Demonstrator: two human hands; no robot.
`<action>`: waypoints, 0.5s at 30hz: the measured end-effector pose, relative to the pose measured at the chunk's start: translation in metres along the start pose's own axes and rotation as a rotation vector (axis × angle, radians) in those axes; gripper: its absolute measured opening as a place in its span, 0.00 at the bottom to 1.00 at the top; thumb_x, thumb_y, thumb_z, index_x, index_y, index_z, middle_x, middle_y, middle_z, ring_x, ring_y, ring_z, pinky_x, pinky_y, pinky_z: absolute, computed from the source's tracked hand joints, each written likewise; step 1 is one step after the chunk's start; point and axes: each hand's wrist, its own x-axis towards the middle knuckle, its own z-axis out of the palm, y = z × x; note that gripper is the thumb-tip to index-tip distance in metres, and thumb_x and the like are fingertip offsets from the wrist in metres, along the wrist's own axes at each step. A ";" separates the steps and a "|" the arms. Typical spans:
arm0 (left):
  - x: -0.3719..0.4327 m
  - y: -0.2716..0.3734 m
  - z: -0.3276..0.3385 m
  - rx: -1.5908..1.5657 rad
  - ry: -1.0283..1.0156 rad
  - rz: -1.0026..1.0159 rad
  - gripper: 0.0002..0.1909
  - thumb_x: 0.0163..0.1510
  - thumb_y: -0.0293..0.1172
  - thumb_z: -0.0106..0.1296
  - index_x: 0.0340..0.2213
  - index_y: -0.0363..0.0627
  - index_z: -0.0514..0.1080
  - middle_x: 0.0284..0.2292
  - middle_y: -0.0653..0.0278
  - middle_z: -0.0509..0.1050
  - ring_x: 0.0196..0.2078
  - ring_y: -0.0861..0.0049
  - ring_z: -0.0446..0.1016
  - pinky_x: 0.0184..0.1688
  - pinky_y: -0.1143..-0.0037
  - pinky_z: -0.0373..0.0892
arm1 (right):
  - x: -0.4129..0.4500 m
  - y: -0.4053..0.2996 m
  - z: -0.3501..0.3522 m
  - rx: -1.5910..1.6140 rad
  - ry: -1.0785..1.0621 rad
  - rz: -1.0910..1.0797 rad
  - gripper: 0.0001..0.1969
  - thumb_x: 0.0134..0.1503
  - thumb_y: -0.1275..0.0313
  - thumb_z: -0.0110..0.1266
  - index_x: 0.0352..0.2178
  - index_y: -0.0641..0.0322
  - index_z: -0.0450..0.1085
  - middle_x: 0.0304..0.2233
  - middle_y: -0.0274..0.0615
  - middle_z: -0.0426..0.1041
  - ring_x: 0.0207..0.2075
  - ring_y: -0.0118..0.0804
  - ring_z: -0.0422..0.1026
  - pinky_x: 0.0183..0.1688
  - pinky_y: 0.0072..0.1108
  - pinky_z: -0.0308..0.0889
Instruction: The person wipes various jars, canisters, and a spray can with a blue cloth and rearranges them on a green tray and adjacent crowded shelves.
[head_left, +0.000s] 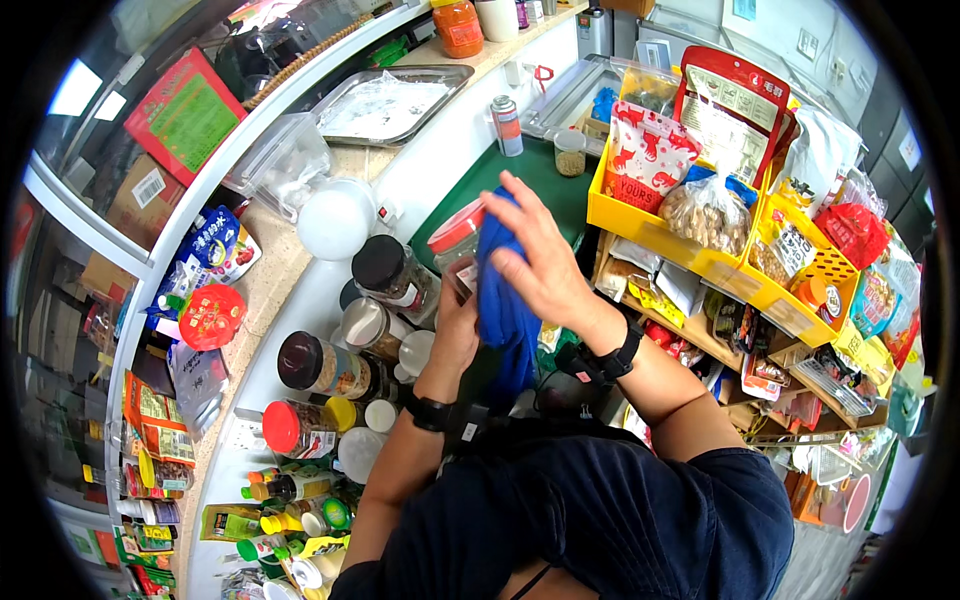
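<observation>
A clear jar with a red lid (459, 225) is gripped in my left hand (456, 337), tilted over the green work surface (480, 184). A blue cloth (501, 300) lies against the jar's right side and hangs down below it. My right hand (544, 262) holds the cloth against the jar, fingers stretched out and thumb on the fabric. The cloth and my left hand hide much of the jar's body. To the left of the jar stands another jar with a black lid (379, 262).
Several lidded jars and bottles crowd the left, including a red-lidded jar (281, 426). A spray can (506, 124) and a small clear jar (570, 154) stand behind. Yellow bins (660, 229) of packaged food are at right. A metal tray (450, 79) sits on the raised ledge.
</observation>
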 end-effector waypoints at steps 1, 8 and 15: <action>-0.002 0.001 -0.001 0.000 0.000 0.006 0.24 0.50 0.29 0.51 0.47 0.42 0.55 0.43 0.60 0.65 0.44 0.76 0.66 0.45 0.77 0.65 | 0.002 0.002 -0.002 0.142 0.003 0.071 0.24 0.54 0.62 0.44 0.52 0.55 0.55 0.56 0.53 0.50 0.57 0.54 0.51 0.56 0.32 0.50; -0.008 0.002 -0.011 0.128 -0.161 0.121 0.32 0.44 0.31 0.56 0.49 0.39 0.54 0.45 0.60 0.64 0.47 0.76 0.64 0.49 0.74 0.61 | -0.004 0.045 0.004 0.609 -0.038 0.362 0.25 0.60 0.55 0.32 0.53 0.61 0.50 0.48 0.42 0.60 0.50 0.31 0.60 0.52 0.21 0.55; -0.008 0.011 -0.006 0.001 -0.321 0.008 0.37 0.41 0.32 0.58 0.51 0.38 0.54 0.47 0.60 0.64 0.49 0.74 0.64 0.52 0.73 0.60 | -0.021 0.052 0.000 0.984 -0.047 0.404 0.21 0.60 0.59 0.38 0.47 0.64 0.60 0.44 0.38 0.65 0.44 0.27 0.64 0.49 0.17 0.59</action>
